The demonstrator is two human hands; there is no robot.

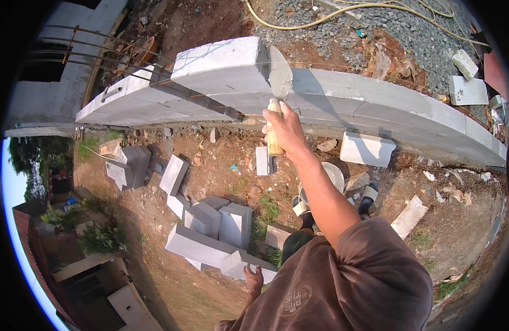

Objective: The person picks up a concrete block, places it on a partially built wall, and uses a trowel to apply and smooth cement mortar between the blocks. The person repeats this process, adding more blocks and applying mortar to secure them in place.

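1. Jutting in at the upper left, thin rusty rods (70,45) run toward a low wall (138,105) of pale blocks, which curves across the view.
2. Standing on the dirt below it, at left, is a cluster of grey blocks (136,165); nearer the person lies a larger pile (202,244).
3. One raised block (218,63) sits on top of the wall, left of the trowel.
4. The left hand (254,277) hangs low by the pile's near edge, loosely open with fingers apart and nothing visible in it; whether it touches a block I cannot tell.
5. The trowel (280,77) points away from the person, its grey blade beyond the right hand (285,129) and at the raised block's right end; contact there is unclear.
6. That hand is closed around the wooden handle, whose butt sticks out toward the person.
7. Beneath the right forearm is a round bucket (334,175), partly hidden; right of it, a white block (367,149) lies near the wall's foot.
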